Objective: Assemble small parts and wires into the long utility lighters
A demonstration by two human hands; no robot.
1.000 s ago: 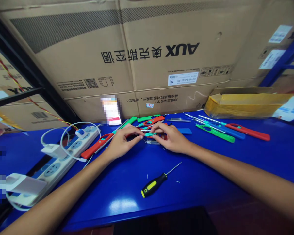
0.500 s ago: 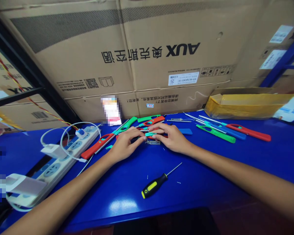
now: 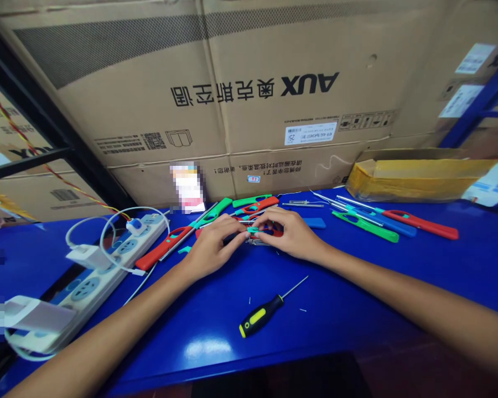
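Over the blue desk (image 3: 348, 309), I see the left hand (image 3: 212, 243) and right hand (image 3: 294, 235), each grip pinched on the small teal piece (image 3: 253, 230) between their fingertips, red-handled lighter (image 3: 160, 251) beyond the left wrist, black-yellow screwdriver (image 3: 259, 317) lying nearer the person.

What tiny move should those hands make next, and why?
Perhaps gently adjust the small teal piece: the fingers of the left hand and right hand are gathered close at it, while the screwdriver lies unheld on the blue table.
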